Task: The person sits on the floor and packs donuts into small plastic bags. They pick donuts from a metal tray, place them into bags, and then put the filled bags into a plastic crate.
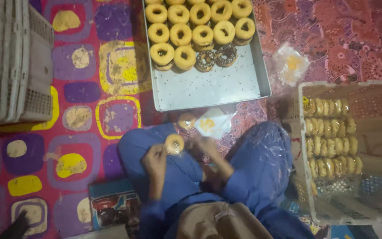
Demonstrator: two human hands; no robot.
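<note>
Golden doughnut point(173, 143), seemingly in thin clear wrap, pinched in left hand point(155, 160); grip closed on its lower edge, above lap. Right hand point(208, 146) beside it, blurred; grip state cannot tell. Likely light, soft, crushable; best held by outer rim. Beyond: metal tray point(208, 88) of doughnuts, plastic crate point(372, 88) of packed ones at right.

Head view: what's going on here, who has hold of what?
A person in blue sits on a patterned mat. The left hand holds a glazed doughnut in clear wrap; the right hand is at the wrap beside it, blurred. Ahead lies a metal tray, its far half holding doughnuts. To the person's right, a plastic crate holds rows of wrapped doughnuts.
</note>
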